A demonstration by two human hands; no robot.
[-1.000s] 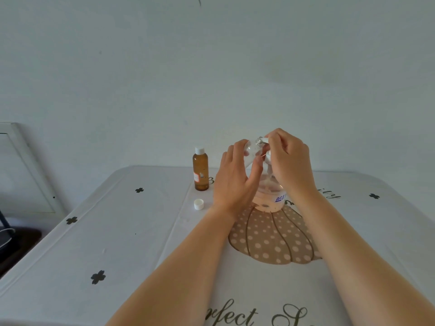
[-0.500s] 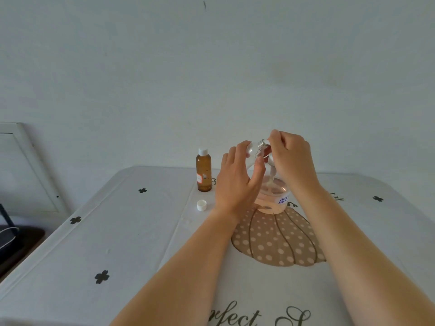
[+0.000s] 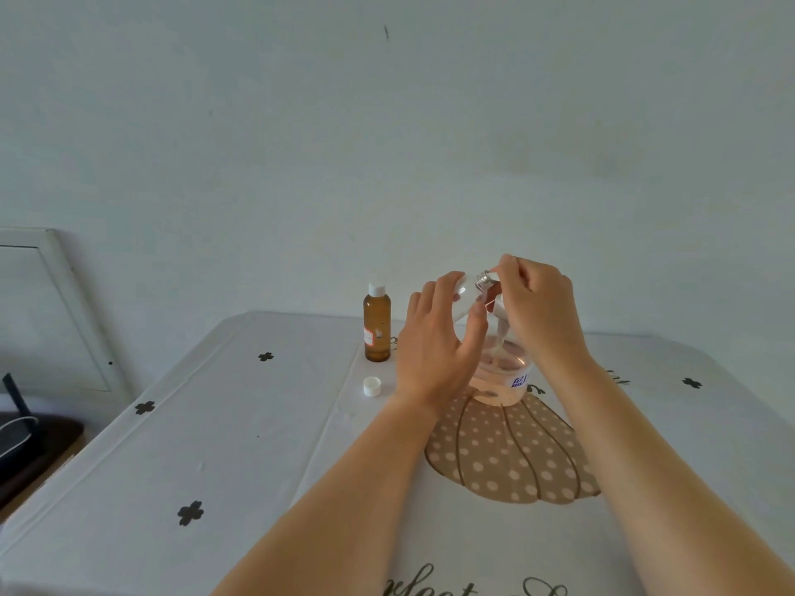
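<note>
My left hand (image 3: 434, 342) grips a small clear bottle (image 3: 466, 290), tilted with its threaded silver neck pointing right. My right hand (image 3: 537, 307) is held against that neck with its fingers curled, and it holds a white plastic piece (image 3: 499, 314). The piece's narrow stem reaches down into a clear tub (image 3: 505, 382). The tub holds pinkish liquid, carries a blue label, and stands on the table below both hands. My hands hide much of the bottle and the white piece.
An amber bottle (image 3: 377, 326) with a white cap stands upright left of my hands. A loose white cap (image 3: 372, 386) lies in front of it. The table has a white cloth (image 3: 215, 445) printed with a dotted pumpkin. A framed panel (image 3: 47, 303) leans at the left wall.
Both hands stay together above the tub, holding the same things. The view has shifted slightly; nothing on the table has moved.
</note>
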